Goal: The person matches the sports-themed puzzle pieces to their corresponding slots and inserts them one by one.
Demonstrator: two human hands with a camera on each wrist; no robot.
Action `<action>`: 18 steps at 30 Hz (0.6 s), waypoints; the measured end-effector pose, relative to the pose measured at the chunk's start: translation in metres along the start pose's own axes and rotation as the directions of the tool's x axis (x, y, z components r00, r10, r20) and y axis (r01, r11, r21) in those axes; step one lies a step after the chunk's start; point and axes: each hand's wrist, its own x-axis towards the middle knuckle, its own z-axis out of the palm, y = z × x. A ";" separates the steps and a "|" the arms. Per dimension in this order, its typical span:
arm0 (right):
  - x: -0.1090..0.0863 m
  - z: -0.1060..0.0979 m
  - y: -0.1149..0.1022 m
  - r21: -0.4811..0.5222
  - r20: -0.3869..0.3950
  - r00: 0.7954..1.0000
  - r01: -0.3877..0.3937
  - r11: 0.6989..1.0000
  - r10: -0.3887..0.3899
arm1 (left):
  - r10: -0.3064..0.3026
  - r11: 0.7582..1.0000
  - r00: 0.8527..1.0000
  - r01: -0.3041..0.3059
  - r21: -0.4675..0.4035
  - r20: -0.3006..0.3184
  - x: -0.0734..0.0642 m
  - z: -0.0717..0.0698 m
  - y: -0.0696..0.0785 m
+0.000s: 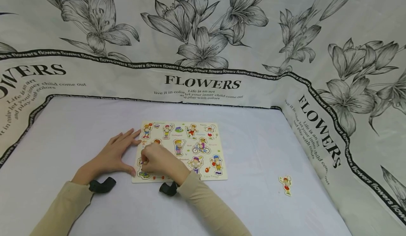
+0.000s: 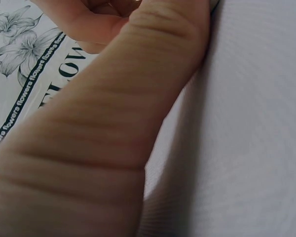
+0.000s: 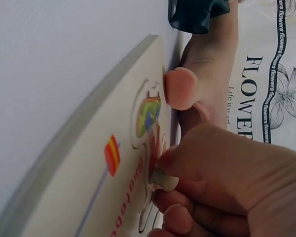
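A cream puzzle board [image 1: 222,174] printed with sports figures lies flat on the white cloth. My right hand [image 1: 161,160] is over its lower left part, thumb and fingers curled. In the right wrist view they pinch the pale knob [image 3: 164,180] of the skateboarder puzzle piece [image 3: 149,116], which sits at its outlined recess; fingers hide much of the figure. My left hand [image 1: 114,155] is spread at the board's left side, with fingertips at the edge and its thumb [image 3: 181,89] by the lower left corner. The left wrist view shows mostly that hand's skin.
A loose tennis-player piece [image 1: 286,185] lies on the cloth well to the right of the board. Black wrist straps [image 1: 103,185] hang at both wrists. Flower-printed fabric [image 1: 203,84] rises behind the table and along its sides.
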 end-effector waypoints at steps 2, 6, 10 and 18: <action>0.001 0.001 -0.001 -0.010 0.003 1.000 -0.011 1.000 0.012 | -0.004 1.000 1.000 0.004 0.000 0.003 0.000 0.000 -0.001; -0.001 0.001 -0.003 -0.033 0.000 1.000 -0.015 0.999 0.015 | -0.007 1.000 1.000 0.007 0.009 0.007 -0.001 0.001 -0.002; -0.002 0.001 -0.005 -0.053 0.000 1.000 -0.015 0.998 0.015 | -0.003 1.000 1.000 0.003 0.016 0.006 -0.001 0.001 -0.003; -0.005 -0.001 -0.003 -0.038 0.026 0.999 -0.030 0.999 0.031 | -0.003 1.000 1.000 0.003 0.003 0.009 0.001 0.000 0.000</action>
